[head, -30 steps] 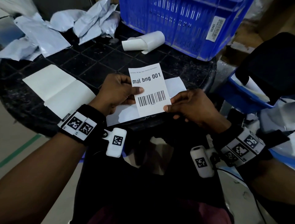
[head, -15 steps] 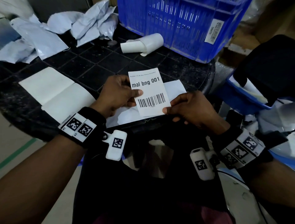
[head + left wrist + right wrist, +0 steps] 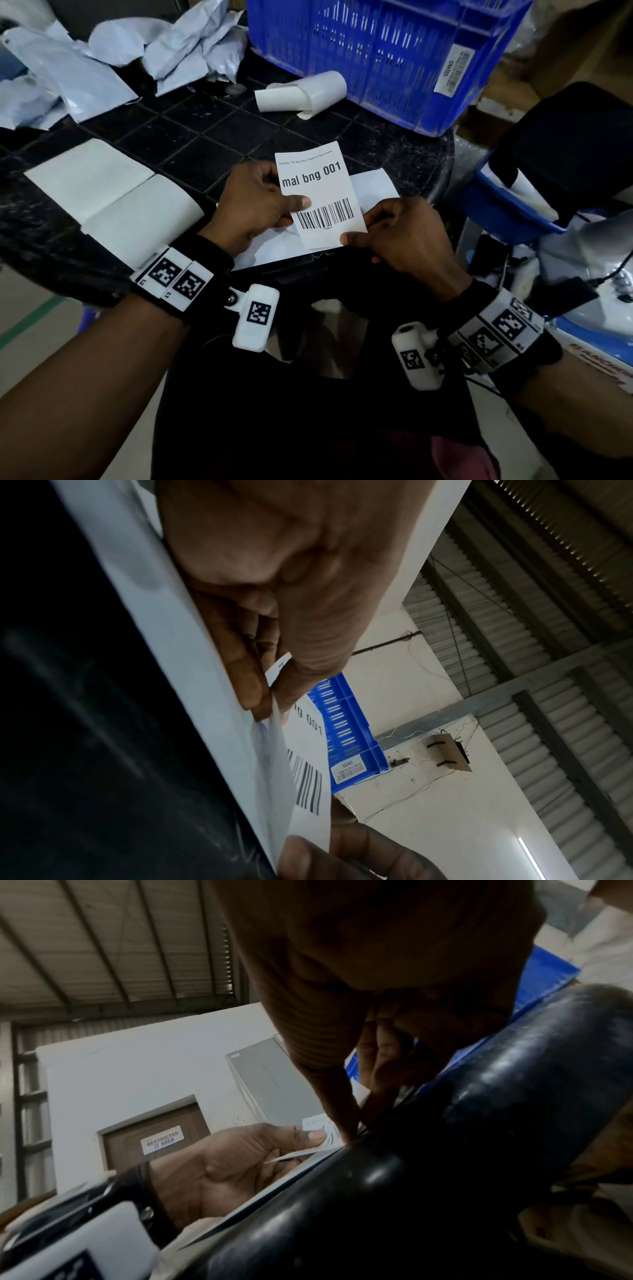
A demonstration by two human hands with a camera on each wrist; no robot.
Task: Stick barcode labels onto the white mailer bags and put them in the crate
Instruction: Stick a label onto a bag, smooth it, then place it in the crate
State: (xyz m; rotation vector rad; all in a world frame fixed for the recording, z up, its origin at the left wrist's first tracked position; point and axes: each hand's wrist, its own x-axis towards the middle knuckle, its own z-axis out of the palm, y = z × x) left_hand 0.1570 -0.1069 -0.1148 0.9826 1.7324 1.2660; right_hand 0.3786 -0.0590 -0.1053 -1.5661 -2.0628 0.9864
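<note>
A white barcode label (image 3: 318, 192) reading "mal bng 001" is held just above a flat white mailer bag (image 3: 370, 192) at the table's near edge. My left hand (image 3: 260, 205) pinches the label's left edge, thumb on its face. My right hand (image 3: 400, 233) pinches the label's bottom right corner. The left wrist view shows the label (image 3: 308, 750) lifted off the bag (image 3: 192, 669), the thumb and fingers gripping it. In the right wrist view the label (image 3: 322, 1129) is small between both hands. The blue crate (image 3: 383, 51) stands at the back right of the table.
A heap of crumpled white mailer bags (image 3: 113, 58) lies at the back left. A curled roll of backing paper (image 3: 301, 92) rests before the crate. Flat white sheets (image 3: 113, 192) lie at the left. A blue bin (image 3: 507, 209) with a dark object stands right of the black table (image 3: 191, 144).
Both hands with the label have shifted slightly; the label sits a little lower and nearer over the bag. The grips are the same.
</note>
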